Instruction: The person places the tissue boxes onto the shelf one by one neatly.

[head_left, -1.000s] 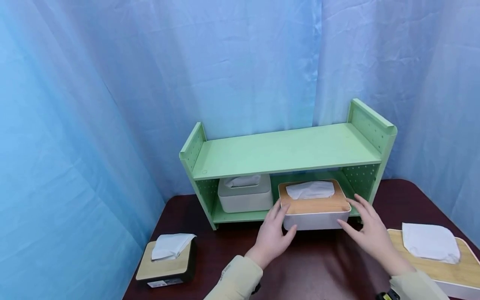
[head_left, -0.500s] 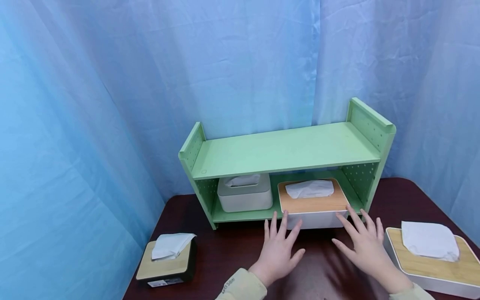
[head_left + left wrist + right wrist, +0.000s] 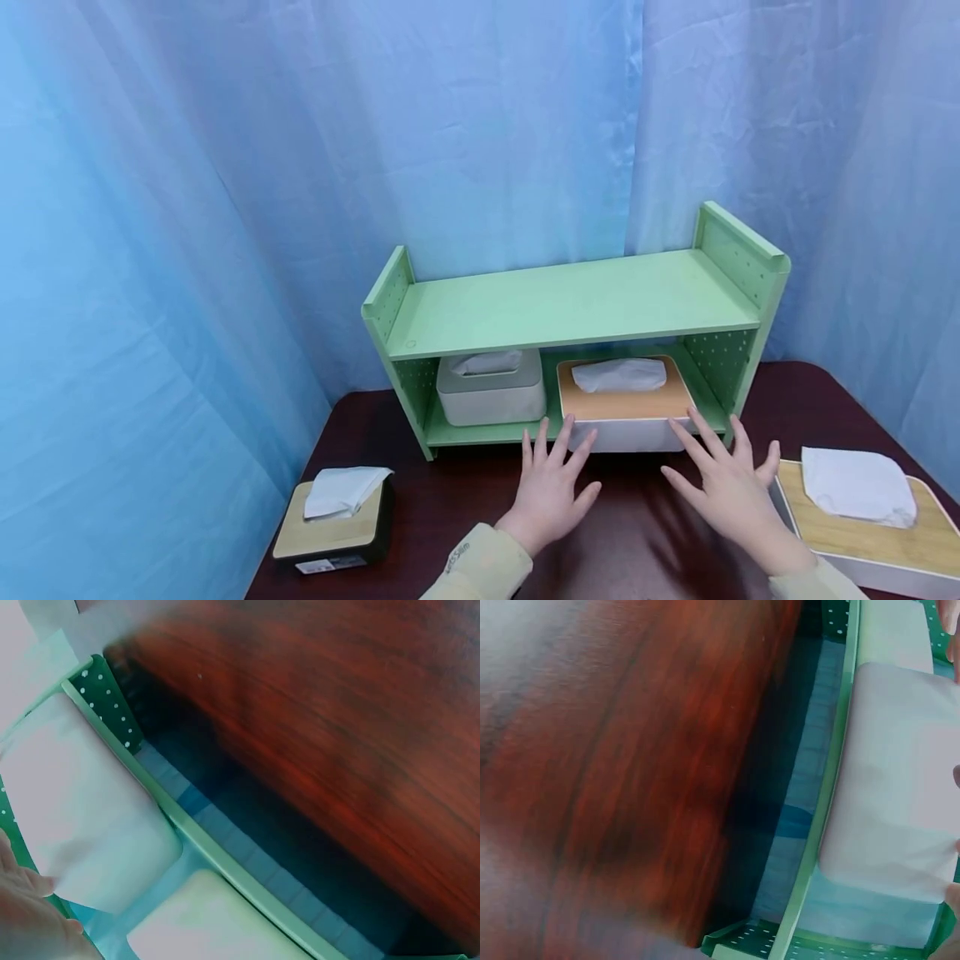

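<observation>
A tissue box with a white body and wooden lid (image 3: 626, 434) stands on the right half of the lower deck of a green shelf (image 3: 570, 304). Its white front sticks out past the deck edge, and a white tissue lies over its slot. Fingers spread, my left hand (image 3: 547, 496) reaches toward the lower left front corner, a fingertip overlapping the face. At the right front corner is my right hand (image 3: 727, 496), fingers fanned, tips right at the face. Both wrist views show the pale box front (image 3: 896, 780) with fingers (image 3: 26, 874) at its edge.
Left of it on the deck stands a grey-lidded tissue box (image 3: 491, 392). A black tissue box with a wooden top (image 3: 352, 533) sits at the table's left, and a larger white one with a wooden lid (image 3: 862, 542) at the right. A blue curtain (image 3: 510, 125) hangs behind.
Both hands have left the box's sides and spread their fingers in front of its face. The box has slid slightly deeper into the shelf.
</observation>
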{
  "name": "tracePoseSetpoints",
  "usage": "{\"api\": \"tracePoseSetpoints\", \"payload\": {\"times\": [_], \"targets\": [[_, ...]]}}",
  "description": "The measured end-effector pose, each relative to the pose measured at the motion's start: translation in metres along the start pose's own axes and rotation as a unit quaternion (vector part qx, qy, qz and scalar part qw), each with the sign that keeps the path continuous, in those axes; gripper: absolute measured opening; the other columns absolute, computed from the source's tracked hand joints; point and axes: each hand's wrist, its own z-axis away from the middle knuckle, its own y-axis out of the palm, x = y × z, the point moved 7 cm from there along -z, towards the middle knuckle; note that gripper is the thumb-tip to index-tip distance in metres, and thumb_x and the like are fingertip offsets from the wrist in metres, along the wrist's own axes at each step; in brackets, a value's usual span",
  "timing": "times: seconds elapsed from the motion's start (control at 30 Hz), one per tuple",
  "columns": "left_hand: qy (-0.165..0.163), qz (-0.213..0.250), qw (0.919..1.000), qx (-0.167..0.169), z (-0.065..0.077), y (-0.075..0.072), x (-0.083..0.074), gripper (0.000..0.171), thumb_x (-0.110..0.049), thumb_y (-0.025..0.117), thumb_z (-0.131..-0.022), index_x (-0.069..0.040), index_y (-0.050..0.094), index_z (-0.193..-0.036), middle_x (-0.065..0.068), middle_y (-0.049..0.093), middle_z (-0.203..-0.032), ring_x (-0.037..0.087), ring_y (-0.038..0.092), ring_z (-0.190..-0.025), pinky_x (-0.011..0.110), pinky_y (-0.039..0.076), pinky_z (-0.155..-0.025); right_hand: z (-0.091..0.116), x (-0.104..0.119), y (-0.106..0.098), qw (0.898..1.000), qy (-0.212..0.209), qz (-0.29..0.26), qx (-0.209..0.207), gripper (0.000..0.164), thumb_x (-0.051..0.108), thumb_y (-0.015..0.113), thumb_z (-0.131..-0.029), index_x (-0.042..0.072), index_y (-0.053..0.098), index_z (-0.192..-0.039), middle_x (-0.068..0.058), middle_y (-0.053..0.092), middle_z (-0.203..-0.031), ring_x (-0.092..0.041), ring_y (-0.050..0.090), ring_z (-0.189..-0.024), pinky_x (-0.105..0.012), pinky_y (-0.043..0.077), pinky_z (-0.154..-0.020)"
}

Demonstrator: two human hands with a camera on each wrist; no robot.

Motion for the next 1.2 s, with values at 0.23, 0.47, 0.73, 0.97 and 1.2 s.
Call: {"api": "tracePoseSetpoints", "payload": {"times": [0.23, 0.47, 0.73, 0.97, 1.2], "targets": [[-0.011, 0.004, 0.9996, 0.025, -0.012, 0.002, 0.004, 0.058, -0.053, 0.04, -0.097, -0.033, 0.028, -0.149, 0.004, 0.021, -0.158, 0.04, 0.019, -0.143, 0.061, 0.022, -0.109, -0.01, -0.007, 0.004, 1.0, 0.006, 0.001, 0.014, 0.067, 0.046, 0.062, -0.087, 0.026, 0.037, -0.146, -0.006, 0.026, -0.156, -0.053, 0.008, -0.138, -0.077, -0.014, -0.095], [-0.027, 0.0, 0.9987, 0.044, -0.022, 0.005, 0.009, 0.058, -0.055, 0.04, -0.096, -0.035, 0.027, -0.149, 0.003, 0.019, -0.158, 0.04, 0.019, -0.143, 0.061, 0.019, -0.11, -0.021, -0.011, 0.009, 1.0, 0.001, 0.006, 0.025, 0.067, 0.046, 0.06, -0.089, 0.025, 0.034, -0.147, -0.007, 0.024, -0.156, -0.05, 0.004, -0.14, -0.077, -0.013, -0.094], [-0.047, -0.01, 0.9963, 0.071, -0.035, 0.01, 0.015, 0.059, -0.057, 0.035, -0.096, -0.038, 0.021, -0.15, -0.001, 0.013, -0.16, 0.037, 0.015, -0.144, 0.059, 0.016, -0.112, -0.033, -0.015, 0.011, 0.999, 0.0, 0.016, 0.035, 0.066, 0.047, 0.057, -0.09, 0.026, 0.033, -0.148, -0.007, 0.024, -0.156, -0.052, 0.008, -0.138, -0.078, -0.009, -0.094], [-0.056, -0.005, 0.9947, 0.085, -0.045, 0.015, 0.018, 0.059, -0.058, 0.033, -0.097, -0.039, 0.017, -0.15, -0.002, 0.01, -0.16, 0.035, 0.012, -0.145, 0.059, 0.014, -0.113, -0.041, -0.019, 0.014, 0.999, -0.002, 0.022, 0.039, 0.067, 0.047, 0.057, -0.09, 0.027, 0.031, -0.149, -0.009, 0.025, -0.155, -0.054, 0.012, -0.135, -0.079, -0.008, -0.094], [-0.065, 0.006, 0.9938, 0.09, -0.049, 0.016, 0.02, 0.06, -0.057, 0.036, -0.096, -0.038, 0.018, -0.15, -0.002, 0.01, -0.16, 0.035, 0.01, -0.146, 0.059, 0.013, -0.113, -0.047, -0.02, 0.017, 0.999, 0.005, 0.014, 0.049, 0.066, 0.045, 0.058, -0.09, 0.022, 0.035, -0.147, -0.011, 0.025, -0.155, -0.054, 0.01, -0.135, -0.078, -0.009, -0.095]]}}
